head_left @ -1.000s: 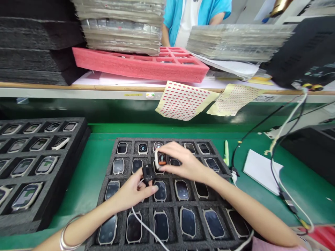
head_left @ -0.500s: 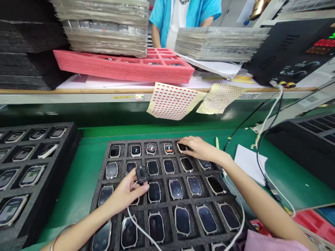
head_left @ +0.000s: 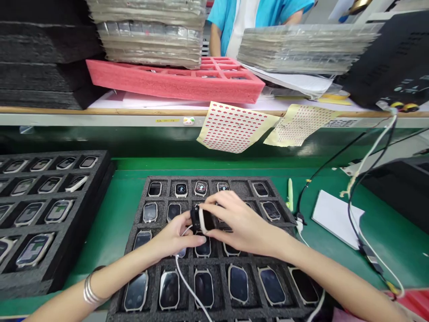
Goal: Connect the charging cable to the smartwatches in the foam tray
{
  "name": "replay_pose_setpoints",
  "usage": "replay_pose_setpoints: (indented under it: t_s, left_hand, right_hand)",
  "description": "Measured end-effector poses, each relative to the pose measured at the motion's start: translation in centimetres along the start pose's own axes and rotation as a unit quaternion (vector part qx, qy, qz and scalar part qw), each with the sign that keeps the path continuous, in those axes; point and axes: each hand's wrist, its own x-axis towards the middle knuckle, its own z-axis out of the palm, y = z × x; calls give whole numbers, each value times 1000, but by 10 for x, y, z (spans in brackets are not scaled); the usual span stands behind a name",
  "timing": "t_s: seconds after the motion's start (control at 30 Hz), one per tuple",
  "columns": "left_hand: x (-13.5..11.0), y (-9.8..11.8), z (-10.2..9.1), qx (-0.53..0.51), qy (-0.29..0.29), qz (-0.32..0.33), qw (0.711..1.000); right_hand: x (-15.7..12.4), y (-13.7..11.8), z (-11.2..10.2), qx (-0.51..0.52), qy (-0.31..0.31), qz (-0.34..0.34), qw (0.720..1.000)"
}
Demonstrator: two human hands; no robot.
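In the middle of the green bench lies a black foam tray (head_left: 214, 179) holding rows of smartwatches. Above its centre, my right hand (head_left: 244, 221) grips a smartwatch (head_left: 207, 220) with a pale edge, its screen hidden. My left hand (head_left: 174, 239) holds a small black charger block (head_left: 195, 219) against the watch's back. A white cable (head_left: 187, 281) runs from under that hand across the tray. One top-row slot (head_left: 239, 188) holds no watch. Both hands hide the tray's middle cells.
A second foam tray of watches (head_left: 90, 192) fills the left. Behind, a shelf bears a pink foam tray (head_left: 170, 82), wrapped stacks (head_left: 150, 40) and an instrument (head_left: 389, 62). Sticker sheets (head_left: 234, 127) hang from its edge. A person in blue (head_left: 228, 22) stands beyond. Paper (head_left: 335, 219) and cables (head_left: 375, 179) lie right.
My right hand has come back from the tray's top row with a watch and now meets my left hand. The top-row slot it reached into now shows bare foam.
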Motion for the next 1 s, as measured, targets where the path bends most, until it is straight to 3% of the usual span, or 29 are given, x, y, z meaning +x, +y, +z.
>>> replay_pose_setpoints:
  t_s: [0.13,0.37,0.77,1.0]
  left_hand:
    - [3,-6,2,-11,8,11,1000]
    - [12,-31,-5,31,42,129,990]
    - [7,-34,-9,7,43,100,994]
    - [2,-29,-8,47,29,105,993]
  right_hand:
    - [7,2,25,50,1,-8,999]
    - [8,16,44,67,20,-6,998]
    - [6,12,53,137,61,-26,988]
    - [2,11,56,149,101,-30,983]
